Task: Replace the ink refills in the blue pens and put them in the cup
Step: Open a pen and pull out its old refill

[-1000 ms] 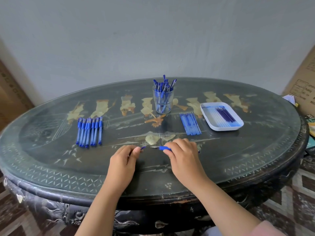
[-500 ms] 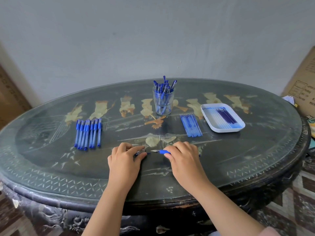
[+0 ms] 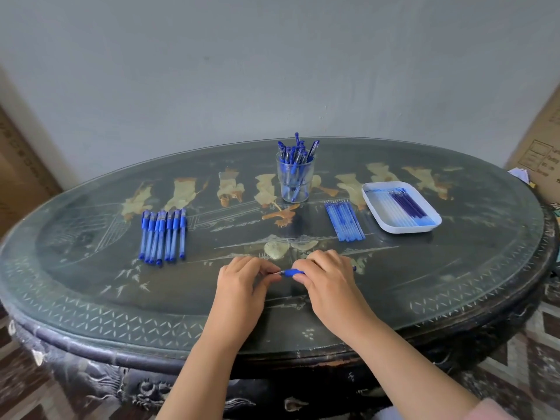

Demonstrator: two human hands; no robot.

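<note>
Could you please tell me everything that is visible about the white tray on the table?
The white tray is a shallow rectangle with rounded corners and a low rim, plastic by its look. It lies flat on the table, far right, just right of a loose row of blue refills. Inside lie dark blue refills and paler ones, with blue ink smears on its floor.

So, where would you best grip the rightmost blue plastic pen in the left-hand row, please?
Mid-barrel on the rightmost blue plastic pen, from above and the right: it lies flat, neighbours crowd its left, and its right side is open.
</note>
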